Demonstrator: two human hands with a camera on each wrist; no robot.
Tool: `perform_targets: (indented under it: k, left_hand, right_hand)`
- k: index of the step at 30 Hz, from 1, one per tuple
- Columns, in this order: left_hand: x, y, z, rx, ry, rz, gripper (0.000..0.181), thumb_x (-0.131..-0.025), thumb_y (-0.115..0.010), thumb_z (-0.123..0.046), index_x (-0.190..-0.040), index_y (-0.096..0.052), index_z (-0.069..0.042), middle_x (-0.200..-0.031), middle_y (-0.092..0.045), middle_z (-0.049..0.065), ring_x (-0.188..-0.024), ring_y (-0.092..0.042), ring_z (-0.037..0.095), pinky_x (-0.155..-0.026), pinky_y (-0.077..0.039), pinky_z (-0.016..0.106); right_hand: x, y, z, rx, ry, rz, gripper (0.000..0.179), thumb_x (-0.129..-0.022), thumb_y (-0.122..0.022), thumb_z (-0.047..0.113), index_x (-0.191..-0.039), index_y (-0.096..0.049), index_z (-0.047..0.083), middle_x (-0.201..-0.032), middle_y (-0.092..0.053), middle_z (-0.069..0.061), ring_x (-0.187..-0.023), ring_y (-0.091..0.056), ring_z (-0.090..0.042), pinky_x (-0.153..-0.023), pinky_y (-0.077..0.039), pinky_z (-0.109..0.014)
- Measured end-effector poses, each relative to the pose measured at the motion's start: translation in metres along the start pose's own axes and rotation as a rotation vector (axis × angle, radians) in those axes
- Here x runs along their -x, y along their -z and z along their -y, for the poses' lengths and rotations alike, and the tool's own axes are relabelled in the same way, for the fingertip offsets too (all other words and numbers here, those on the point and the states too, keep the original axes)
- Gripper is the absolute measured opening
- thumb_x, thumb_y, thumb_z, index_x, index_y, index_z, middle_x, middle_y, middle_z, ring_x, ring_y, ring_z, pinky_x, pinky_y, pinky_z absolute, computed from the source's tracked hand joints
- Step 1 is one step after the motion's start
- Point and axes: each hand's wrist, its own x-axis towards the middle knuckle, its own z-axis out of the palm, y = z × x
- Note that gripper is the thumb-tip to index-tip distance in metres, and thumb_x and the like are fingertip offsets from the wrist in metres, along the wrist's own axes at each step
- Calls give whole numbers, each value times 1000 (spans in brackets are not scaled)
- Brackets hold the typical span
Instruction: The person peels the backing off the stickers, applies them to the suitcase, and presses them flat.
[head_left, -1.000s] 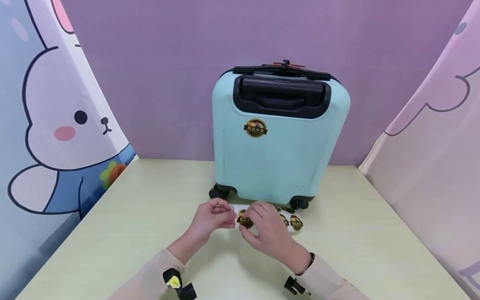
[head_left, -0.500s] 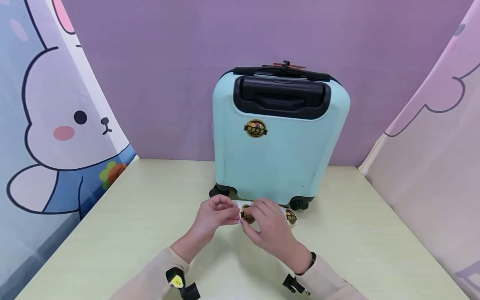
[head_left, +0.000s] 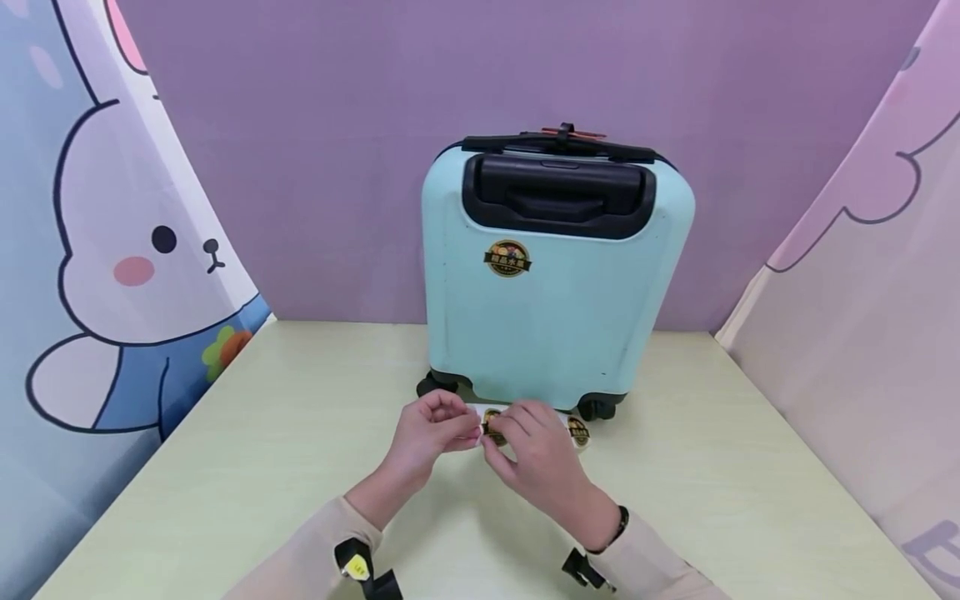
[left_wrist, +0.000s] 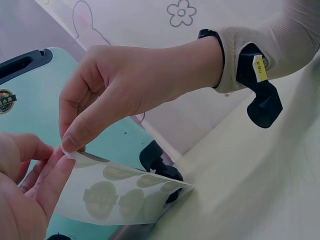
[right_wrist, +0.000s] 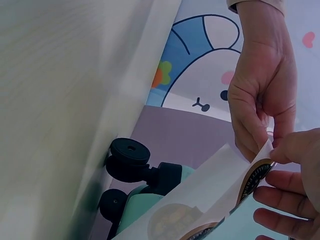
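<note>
A white strip of round black-and-gold stickers (left_wrist: 140, 200) is held up in front of the pale blue suitcase (head_left: 540, 325). My left hand (head_left: 429, 429) pinches its left end between thumb and fingers. Right beside it, the thumb and fingertips of my right hand (head_left: 543, 454) grip the same edge, next to a sticker (right_wrist: 256, 176). The fingertips of both hands nearly meet there. Whether that sticker has lifted from its backing I cannot tell. One matching sticker (head_left: 507, 259) is on the suitcase's front, below the black handle recess.
Behind the hands the suitcase stands upright on black wheels (head_left: 597, 407) on the pale table (head_left: 300, 467). A purple backdrop (head_left: 337, 167) rises behind it, with printed cartoon panels at both sides. Each wrist wears a black strap mount (head_left: 358, 560).
Over the last second the hands have moved slightly up and to the right with the sticker strip. Less of the strip's right end shows now. The pinch stays the same.
</note>
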Motion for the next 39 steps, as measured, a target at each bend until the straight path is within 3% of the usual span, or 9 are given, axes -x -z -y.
perform_targets:
  k: [16,28,33,39]
  left_hand:
    - [-2,-2,2,8,-2,-20,14,-87,-66,12,-90,-58,1,-81,-68,10,-70,-71,15,-69,-61,33]
    - [2,-1,4,-31,-16,-31,13,-88,-68,9,-93,-58,3,-82,-67,10,-72,-71,18,-71,-61,38]
    - [3,0,4,-28,-31,-22,14,-87,-68,9,-93,-57,4,-82,-68,10,-72,-71,17,-71,-61,38]
    - [1,2,4,-22,-55,-4,15,-86,-68,10,-92,-57,4,-81,-68,9,-72,-72,17,-70,-61,38]
  right_hand:
    - [-3,-1,3,18,36,-41,8,-81,-67,7,-74,-70,5,-73,-67,-2,-71,-60,-18,-69,-53,-33]
    - [-2,-3,7,-5,9,-19,7,-74,-70,2,-70,-67,8,-71,-64,0,-68,-58,-16,-64,-51,-29]
    - [-1,-5,6,-62,0,-38,7,-74,-68,0,-72,-67,8,-72,-64,0,-67,-58,-15,-63,-51,-28]
    - [-1,-5,4,-183,-87,-24,11,-75,-68,-4,-72,-67,7,-72,-62,1,-66,-57,-13,-62,-50,-24]
